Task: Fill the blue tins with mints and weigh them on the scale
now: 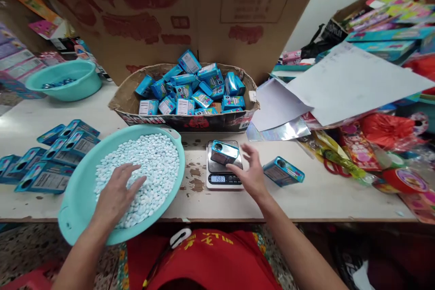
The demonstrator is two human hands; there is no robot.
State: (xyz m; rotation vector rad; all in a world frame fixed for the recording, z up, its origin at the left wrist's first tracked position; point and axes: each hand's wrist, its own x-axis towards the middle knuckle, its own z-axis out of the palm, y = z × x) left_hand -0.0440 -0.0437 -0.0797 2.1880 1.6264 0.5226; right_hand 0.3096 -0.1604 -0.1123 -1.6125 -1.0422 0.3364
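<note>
My left hand (pixel 120 190) rests over the heap of small pale-blue candies (pixel 154 167) in a turquoise basin (pixel 70 217); its fingers are spread and its fingertips touch the candies. On the digital scale (pixel 224 186), which has a lit display, stands a blue tin (pixel 222 157) with a round opening on top. Just right of that tin is my right hand (pixel 249 172), thumb and fingers apart, nothing between them. Whether its thumb touches the tin I cannot tell. A second blue tin (pixel 283 173) with a round opening stands to the right of the hand.
Behind the scale a cut-down cardboard box (pixel 183 122) holds many blue tins. Several more tins (pixel 47 176) stand at the left. A smaller turquoise basin (pixel 81 84) is at the back left. White paper sheets (pixel 353 84) and packaging are piled on the right.
</note>
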